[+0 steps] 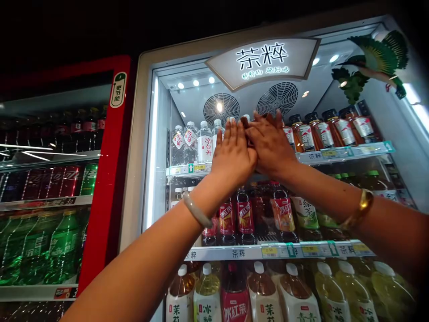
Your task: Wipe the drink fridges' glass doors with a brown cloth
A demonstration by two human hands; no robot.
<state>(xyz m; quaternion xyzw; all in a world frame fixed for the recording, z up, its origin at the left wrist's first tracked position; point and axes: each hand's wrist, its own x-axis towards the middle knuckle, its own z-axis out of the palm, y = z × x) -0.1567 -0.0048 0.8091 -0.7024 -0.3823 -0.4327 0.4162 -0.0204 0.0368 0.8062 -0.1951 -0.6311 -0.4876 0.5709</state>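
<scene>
My left hand [234, 154] and my right hand [271, 143] are raised side by side in front of the lit drinks fridge, touching each other at the thumbs. The fingers of both are stretched out and point up, with the backs of the hands toward me. They look laid flat against the glass door [201, 105], though contact is hard to confirm. Dark brown patches show around the fingertips; whether these are reflections, I cannot tell. Behind the left hand stand clear water bottles [204, 142]; amber bottles with dark caps [315, 129] are behind the right hand.
Tea bottles fill the middle shelf [241, 253], and larger white-capped bottles [264, 290] stand below. A lit sign [263, 62] and a bird decoration [378, 58] are at the top. At left, a red-framed fridge [110, 170] holds cans and green bottles [63, 241].
</scene>
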